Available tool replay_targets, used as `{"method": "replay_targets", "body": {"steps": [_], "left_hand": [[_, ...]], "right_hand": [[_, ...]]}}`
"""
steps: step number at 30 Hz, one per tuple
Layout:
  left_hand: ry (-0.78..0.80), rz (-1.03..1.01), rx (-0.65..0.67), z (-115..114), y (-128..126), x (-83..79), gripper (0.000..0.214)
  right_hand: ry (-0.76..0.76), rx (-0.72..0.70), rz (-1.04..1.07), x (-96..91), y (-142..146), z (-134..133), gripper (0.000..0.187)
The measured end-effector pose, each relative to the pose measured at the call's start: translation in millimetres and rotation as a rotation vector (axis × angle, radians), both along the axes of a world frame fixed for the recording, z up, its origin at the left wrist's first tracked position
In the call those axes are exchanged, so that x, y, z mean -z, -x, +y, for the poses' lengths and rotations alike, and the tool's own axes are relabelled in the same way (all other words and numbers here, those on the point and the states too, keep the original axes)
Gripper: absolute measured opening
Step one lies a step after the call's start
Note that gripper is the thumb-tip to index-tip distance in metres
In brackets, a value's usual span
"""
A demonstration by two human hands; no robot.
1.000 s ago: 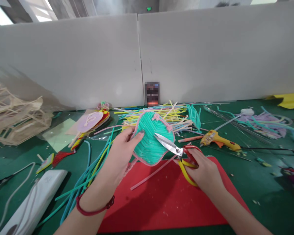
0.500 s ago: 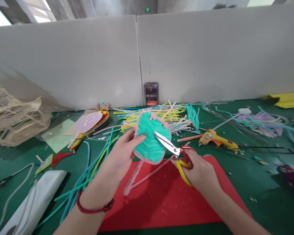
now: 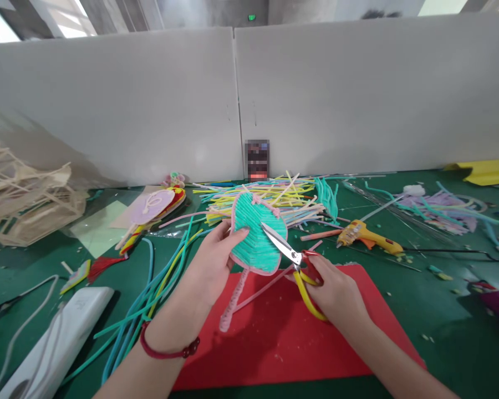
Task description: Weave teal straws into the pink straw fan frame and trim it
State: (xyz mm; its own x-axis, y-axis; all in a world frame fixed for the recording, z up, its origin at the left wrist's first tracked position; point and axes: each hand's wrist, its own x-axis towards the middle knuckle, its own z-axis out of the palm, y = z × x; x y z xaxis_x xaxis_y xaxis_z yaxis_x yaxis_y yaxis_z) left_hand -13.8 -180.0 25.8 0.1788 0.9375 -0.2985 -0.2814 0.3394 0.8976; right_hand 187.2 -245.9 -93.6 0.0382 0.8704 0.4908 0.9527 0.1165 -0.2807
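Note:
My left hand [image 3: 211,266] pinches the left edge of a teal woven piece [image 3: 255,238] with a pink fuzzy border, held tilted above the red mat [image 3: 283,338]. A pink fuzzy tail [image 3: 232,302] hangs from its lower edge onto the mat. My right hand [image 3: 336,291] grips scissors [image 3: 293,257] with red and yellow handles. Their blades are nearly closed and lie across the right side of the teal piece. A thin pink strand [image 3: 266,288] runs under the scissors.
A pile of coloured strands [image 3: 274,199] lies behind the piece. A yellow glue gun [image 3: 368,235] sits to the right, and more strands [image 3: 444,208] far right. Finished pieces [image 3: 156,208], long teal strands [image 3: 149,293] and a white device [image 3: 54,343] lie left. A grey partition [image 3: 241,100] closes the back.
The teal piece has turned slightly, and its pink fuzzy tail has dropped further onto the red mat. The scissors have shifted a little left and down with my right hand.

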Motion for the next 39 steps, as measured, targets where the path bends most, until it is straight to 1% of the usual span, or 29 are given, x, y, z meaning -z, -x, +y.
{"method": "replay_targets", "body": {"steps": [13, 17, 22, 25, 28, 32, 36, 39], "left_hand": [[-0.004, -0.036, 0.005, 1.3, 0.2, 1.9, 0.026], [0.003, -0.037, 0.007, 1.4, 0.1, 1.4, 0.028], [0.002, -0.028, 0.017, 1.0, 0.2, 2.3, 0.031], [-0.009, -0.03, 0.019, 0.6, 0.3, 3.5, 0.03], [-0.011, -0.04, 0.026, 0.3, -0.1, 3.7, 0.026], [-0.013, -0.035, 0.027, 0.1, -1.1, 2.6, 0.025], [-0.004, -0.013, 0.025, 0.5, -1.9, 2.5, 0.024], [0.001, -0.017, 0.024, 1.2, -2.4, 3.8, 0.025]], "right_hand": [[-0.038, 0.025, -0.052, 3.6, -3.4, 1.0, 0.023], [-0.034, 0.014, -0.033, 4.9, -4.2, 1.3, 0.024], [-0.019, 0.036, -0.013, 6.0, -5.4, 1.8, 0.025], [0.017, 0.051, 0.039, 7.3, -4.3, 1.8, 0.024], [0.067, 0.07, 0.136, 6.9, -1.6, 2.3, 0.023], [0.132, 0.083, 0.221, 0.1, 1.5, 3.4, 0.027], [0.205, 0.078, 0.212, -7.1, 2.0, 3.4, 0.03], [0.221, 0.061, 0.18, -7.8, 2.0, 3.2, 0.032]]}}
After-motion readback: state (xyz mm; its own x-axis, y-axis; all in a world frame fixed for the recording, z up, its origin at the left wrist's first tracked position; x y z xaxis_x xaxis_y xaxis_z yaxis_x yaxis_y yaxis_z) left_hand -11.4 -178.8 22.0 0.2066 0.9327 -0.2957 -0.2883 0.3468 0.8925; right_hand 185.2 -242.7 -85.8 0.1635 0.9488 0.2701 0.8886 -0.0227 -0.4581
